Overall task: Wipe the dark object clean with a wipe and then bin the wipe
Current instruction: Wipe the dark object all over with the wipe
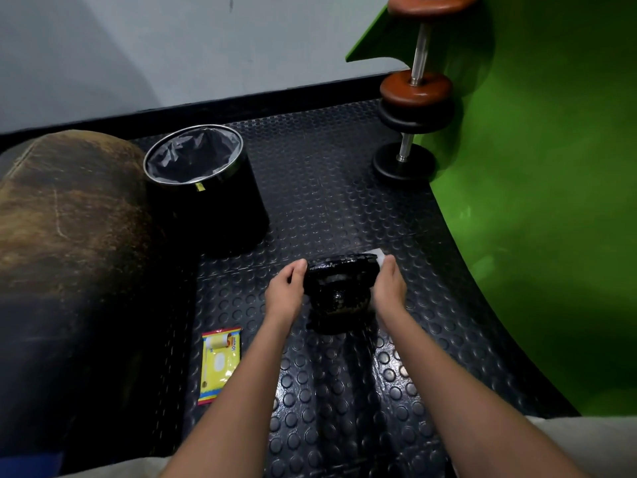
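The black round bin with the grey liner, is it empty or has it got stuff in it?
Seemingly empty: the black round bin shows only its crumpled grey liner inside, though the bottom is dim.

Ahead and left of the left hand's fingers [299,267], bare studded floor [331,208] lies open up to the black bin [206,198], whose lined mouth gapes upward, unblocked. Left of these fingers a worn brown cushion [69,243] walls that side, with a yellow wipe packet [220,365] flat beside it. Right of the right hand's fingers [388,262] a green wall [551,236] curves in close. Far ahead stand dumbbells [413,108].
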The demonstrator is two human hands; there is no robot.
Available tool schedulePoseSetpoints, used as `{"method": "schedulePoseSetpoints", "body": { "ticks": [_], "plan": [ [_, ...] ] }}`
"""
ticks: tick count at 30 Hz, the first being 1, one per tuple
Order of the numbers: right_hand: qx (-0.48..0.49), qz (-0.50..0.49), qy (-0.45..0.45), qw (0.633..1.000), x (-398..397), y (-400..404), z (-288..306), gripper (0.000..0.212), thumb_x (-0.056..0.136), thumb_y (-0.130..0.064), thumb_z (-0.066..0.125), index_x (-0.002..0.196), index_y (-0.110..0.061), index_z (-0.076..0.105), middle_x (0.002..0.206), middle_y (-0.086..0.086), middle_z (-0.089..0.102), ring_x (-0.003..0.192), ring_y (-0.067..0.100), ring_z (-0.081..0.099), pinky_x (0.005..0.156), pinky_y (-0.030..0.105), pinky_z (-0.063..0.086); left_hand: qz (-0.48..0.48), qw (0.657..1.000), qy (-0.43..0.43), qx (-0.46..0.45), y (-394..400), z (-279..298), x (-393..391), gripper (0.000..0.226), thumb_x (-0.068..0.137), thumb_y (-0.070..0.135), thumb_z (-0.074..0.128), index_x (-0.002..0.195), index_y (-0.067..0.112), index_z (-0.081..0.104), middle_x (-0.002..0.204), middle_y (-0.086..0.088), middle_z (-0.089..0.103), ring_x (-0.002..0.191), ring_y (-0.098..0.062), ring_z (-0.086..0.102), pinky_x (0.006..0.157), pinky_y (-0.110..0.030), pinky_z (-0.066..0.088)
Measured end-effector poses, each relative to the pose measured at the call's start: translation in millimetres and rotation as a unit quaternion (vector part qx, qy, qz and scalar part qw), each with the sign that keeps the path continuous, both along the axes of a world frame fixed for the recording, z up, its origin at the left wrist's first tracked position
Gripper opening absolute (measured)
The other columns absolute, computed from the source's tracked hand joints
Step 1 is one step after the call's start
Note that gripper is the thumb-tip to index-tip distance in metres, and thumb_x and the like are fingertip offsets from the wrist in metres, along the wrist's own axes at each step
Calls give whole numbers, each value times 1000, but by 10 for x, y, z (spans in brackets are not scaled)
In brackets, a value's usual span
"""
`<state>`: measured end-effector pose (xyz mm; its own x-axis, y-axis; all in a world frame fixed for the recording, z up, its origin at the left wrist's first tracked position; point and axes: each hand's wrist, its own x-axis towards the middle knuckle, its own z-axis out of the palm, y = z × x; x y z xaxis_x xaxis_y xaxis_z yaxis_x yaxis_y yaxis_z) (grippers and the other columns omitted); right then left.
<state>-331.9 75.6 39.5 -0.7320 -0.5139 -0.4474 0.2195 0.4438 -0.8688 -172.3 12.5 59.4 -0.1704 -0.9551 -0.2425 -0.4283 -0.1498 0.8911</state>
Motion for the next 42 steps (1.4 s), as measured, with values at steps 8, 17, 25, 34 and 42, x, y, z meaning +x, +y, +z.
{"method": "schedulePoseSetpoints", "body": {
  "ticks": [8, 17, 25, 34, 42],
  "plan": [
    [-58, -68, -255, 963, -37, -62, 133, 53, 105, -50, 24, 120, -13, 59, 99, 7, 71, 91, 18, 70, 79, 33, 58, -2, 1000, 3, -1, 28, 15, 6, 40, 99, 45, 48, 127, 22, 64, 126, 6, 64, 118, -11, 56, 97, -25, 40],
    [-20, 127, 393, 910, 92, -43, 126, 37, 106, -29, 33, 113, -19, 68, 114, -7, 65, 111, 13, 54, 112, 40, 36, 11, 1000, 18, 1, 9, -20, -2, 38, 98, 45, 51, 124, 22, 66, 122, 9, 66, 114, -7, 57, 96, -24, 40],
    [-85, 234, 533, 809, 176, 5, 95, 29, 105, -30, 42, 118, -27, 67, 115, -14, 65, 121, 8, 51, 122, 36, 16, 6, 1000, 22, -1, 14, -9, 10, 33, 97, 40, 54, 120, 21, 68, 117, 9, 68, 110, -6, 59, 92, -20, 40],
    [-47, 110, 264, 957, -102, -38, 76, 39, 101, -36, 38, 69, -17, 50, 75, -6, 56, 84, 20, 53, 82, 41, 43, -5, 1000, 18, 7, 36, 0, 26, 37, 99, 43, 50, 126, 22, 64, 119, 13, 63, 108, 0, 52, 89, -18, 35],
    [77, 199, 411, 886, 114, -183, 337, 41, 102, -33, 30, 76, -21, 59, 90, -2, 66, 98, 20, 56, 120, 44, 15, 1, 1000, 6, -3, 24, -5, 9, 37, 98, 42, 51, 125, 21, 66, 122, 9, 64, 109, -3, 54, 89, -18, 35]
  ]
}}
